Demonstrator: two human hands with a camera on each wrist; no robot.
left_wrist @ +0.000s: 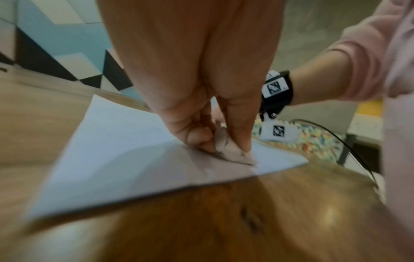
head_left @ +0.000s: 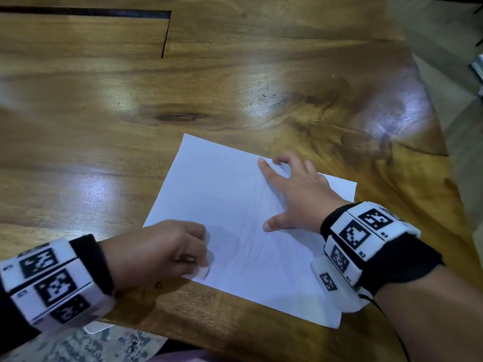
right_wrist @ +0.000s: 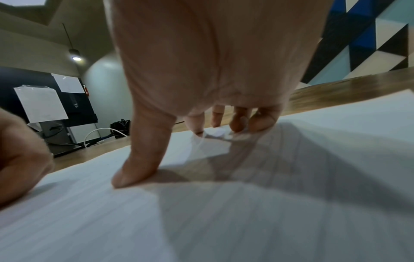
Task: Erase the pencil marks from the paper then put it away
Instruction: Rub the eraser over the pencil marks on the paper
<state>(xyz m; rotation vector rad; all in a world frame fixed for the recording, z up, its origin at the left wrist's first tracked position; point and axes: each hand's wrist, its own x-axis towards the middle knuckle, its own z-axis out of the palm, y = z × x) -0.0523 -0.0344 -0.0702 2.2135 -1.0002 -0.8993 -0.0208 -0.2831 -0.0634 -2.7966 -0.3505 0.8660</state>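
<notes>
A white sheet of paper (head_left: 230,205) lies on the wooden table (head_left: 183,87), with faint pencil lines near its middle. My left hand (head_left: 167,252) pinches a white eraser (head_left: 205,271) and holds it down on the sheet's near left edge; the left wrist view shows the eraser (left_wrist: 233,152) between thumb and fingers, its tip on the paper (left_wrist: 112,150). My right hand (head_left: 292,194) rests spread on the right half of the sheet, thumb and fingertips pressing it flat. In the right wrist view the thumb (right_wrist: 143,159) presses the paper (right_wrist: 246,221).
The table's near edge runs just below the sheet, with a patterned rug (head_left: 91,346) on the floor beyond it. A dark slot (head_left: 164,32) cuts the tabletop at the far left. A cable (head_left: 392,333) trails from my right wrist band.
</notes>
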